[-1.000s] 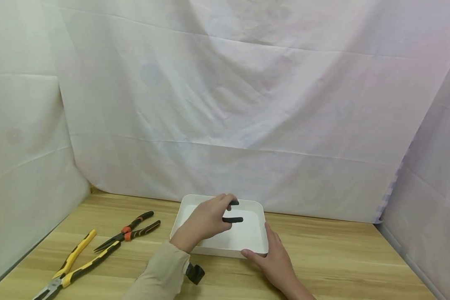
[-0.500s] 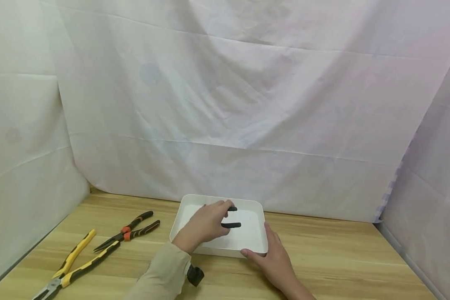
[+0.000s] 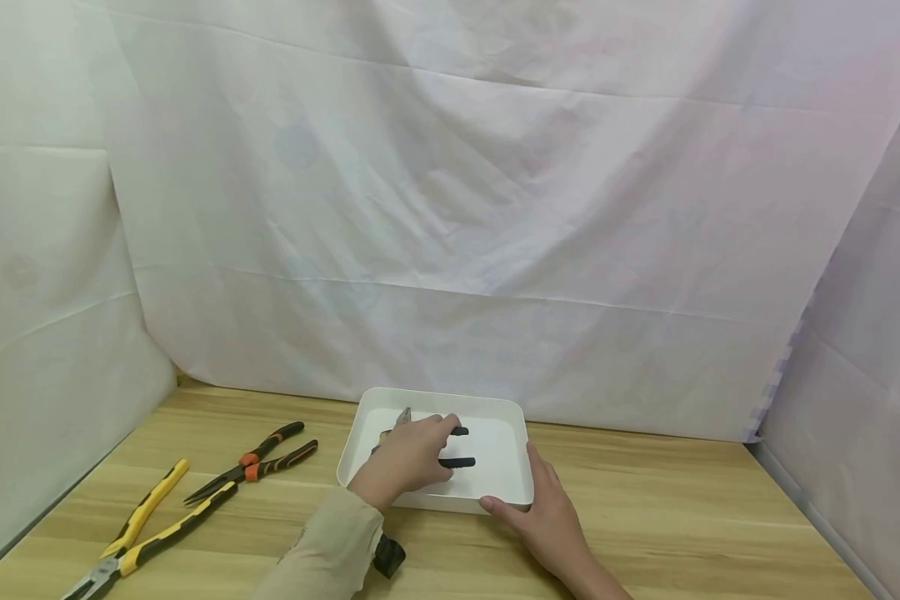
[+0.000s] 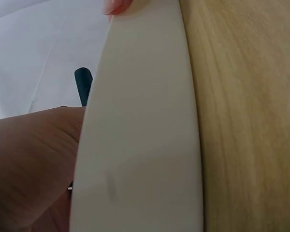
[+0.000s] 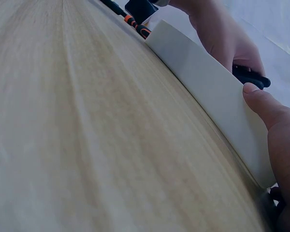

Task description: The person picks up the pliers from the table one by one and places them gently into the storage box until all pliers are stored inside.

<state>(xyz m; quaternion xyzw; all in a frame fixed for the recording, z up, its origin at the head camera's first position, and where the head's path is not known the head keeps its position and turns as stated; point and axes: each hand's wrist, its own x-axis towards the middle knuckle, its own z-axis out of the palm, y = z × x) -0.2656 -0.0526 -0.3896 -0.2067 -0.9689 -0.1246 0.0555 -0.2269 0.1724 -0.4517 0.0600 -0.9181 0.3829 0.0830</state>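
Note:
My left hand (image 3: 408, 458) grips a pair of pliers with dark handles (image 3: 457, 462) over the inside of a white tray (image 3: 450, 502). The pliers' metal nose shows beyond the knuckles, and the hand hides their middle. In the left wrist view a dark handle (image 4: 83, 86) rises behind the tray's front wall (image 4: 140, 121). My right hand (image 3: 547, 521) holds the tray's near right corner, its thumb on the front wall and fingers along the right side. The right wrist view shows that thumb on the wall (image 5: 203, 82), close to the pliers' handles (image 5: 251, 77).
To the left on the wooden table (image 3: 682, 533) lie yellow-and-black pliers (image 3: 146, 537) and black-and-orange long-nose pliers (image 3: 251, 467), both with handles spread. White cloth (image 3: 450, 208) hangs behind the table and at both sides. A black device (image 3: 388, 556) sits by the left wrist.
My left hand has moved down and slightly left inside the tray with the pliers, whose metal nose has come into sight. The right hand and the tray stay nearly in place.

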